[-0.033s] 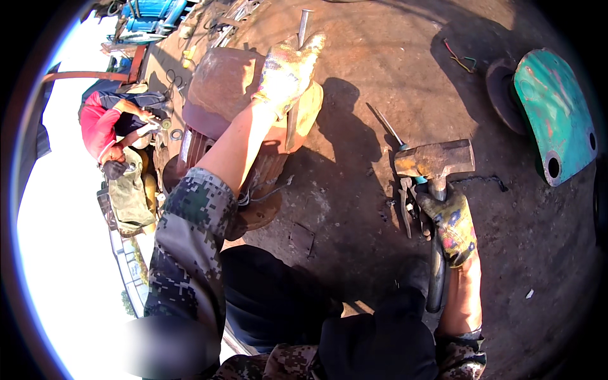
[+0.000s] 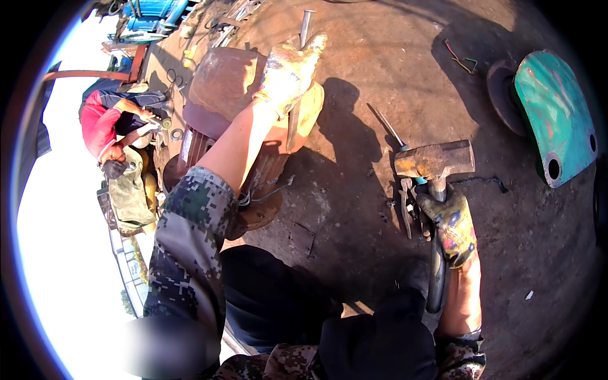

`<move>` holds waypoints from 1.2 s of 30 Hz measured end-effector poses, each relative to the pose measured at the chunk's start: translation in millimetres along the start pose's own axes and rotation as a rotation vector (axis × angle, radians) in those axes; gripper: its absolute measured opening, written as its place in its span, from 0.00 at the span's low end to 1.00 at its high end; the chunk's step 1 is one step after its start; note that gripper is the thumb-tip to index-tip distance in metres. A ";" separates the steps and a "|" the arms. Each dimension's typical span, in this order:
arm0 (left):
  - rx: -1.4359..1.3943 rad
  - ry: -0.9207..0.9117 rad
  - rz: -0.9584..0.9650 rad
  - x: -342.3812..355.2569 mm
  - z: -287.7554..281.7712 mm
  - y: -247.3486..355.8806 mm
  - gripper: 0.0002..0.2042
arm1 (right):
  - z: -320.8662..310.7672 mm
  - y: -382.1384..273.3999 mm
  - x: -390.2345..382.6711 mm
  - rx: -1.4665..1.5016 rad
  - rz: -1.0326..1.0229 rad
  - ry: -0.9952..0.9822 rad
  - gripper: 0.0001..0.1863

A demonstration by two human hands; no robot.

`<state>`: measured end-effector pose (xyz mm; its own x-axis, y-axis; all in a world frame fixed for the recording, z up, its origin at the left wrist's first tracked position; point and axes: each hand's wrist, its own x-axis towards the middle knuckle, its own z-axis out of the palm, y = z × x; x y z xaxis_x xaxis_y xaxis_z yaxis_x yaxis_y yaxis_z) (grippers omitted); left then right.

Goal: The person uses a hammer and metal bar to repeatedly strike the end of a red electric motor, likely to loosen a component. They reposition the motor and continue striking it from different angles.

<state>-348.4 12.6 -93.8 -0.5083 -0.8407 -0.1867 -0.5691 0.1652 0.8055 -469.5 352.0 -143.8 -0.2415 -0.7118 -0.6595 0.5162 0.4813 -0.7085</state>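
My gloved left hand (image 2: 290, 71) is wrapped round a long steel chisel (image 2: 306, 26). Its flat struck end sticks up above the fist, and its blade points down against the side of a rusty, finned motor housing (image 2: 221, 82). In my gloved right hand (image 2: 453, 227) is a heavy hammer (image 2: 437, 159), gripped on its handle just under the worn head. The handle's lower end runs down beside my right forearm. The hammer head is low on the right, away from the chisel. Whether the chisel tip bites into the metal, I cannot tell.
Beside the hammer head a screwdriver (image 2: 391, 129) and pliers (image 2: 405, 209) lie on the dirt floor. A green metal plate (image 2: 557, 120) with holes leans on a round rusty part (image 2: 505, 98) at right. A person in red (image 2: 100, 123) bends over work at left.
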 end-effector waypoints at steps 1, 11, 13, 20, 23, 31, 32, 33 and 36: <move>0.038 0.028 -0.002 0.5 1.3 -0.1 0.24 | -0.1 -0.6 0.1 0.006 -0.005 0.002 0.08; 0.328 0.054 0.090 11.3 1.0 -6.6 0.29 | -2.8 4.7 2.4 -0.019 0.027 0.051 0.08; 0.360 0.049 0.070 10.1 1.0 -4.1 0.26 | -4.2 6.8 3.4 -0.033 -0.005 0.065 0.08; 0.334 0.070 0.039 6.2 -0.2 -4.2 0.20 | -4.7 12.1 1.1 0.035 -0.037 0.103 0.08; 0.373 0.082 0.280 6.7 -3.7 -7.2 0.26 | -5.4 12.1 0.3 0.014 -0.043 0.095 0.07; 0.269 0.069 -0.024 -0.6 1.1 9.9 0.26 | -6.8 15.0 1.1 -0.009 -0.009 0.085 0.06; 0.195 0.056 -0.024 -1.7 1.8 11.5 0.25 | -7.0 15.3 1.2 -0.006 -0.006 0.084 0.06; 0.146 0.042 -0.056 -2.7 1.6 12.2 0.25 | -7.1 15.6 1.3 -0.019 -0.002 0.094 0.06; 0.149 0.043 -0.043 -2.3 -0.5 8.9 0.23 | -8.0 15.8 1.5 -0.046 0.016 0.104 0.05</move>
<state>-352.0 15.7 -85.9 -0.4551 -0.8695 -0.1922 -0.6810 0.2008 0.7042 -468.3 362.6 -158.0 -0.3188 -0.6484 -0.6913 0.4825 0.5168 -0.7072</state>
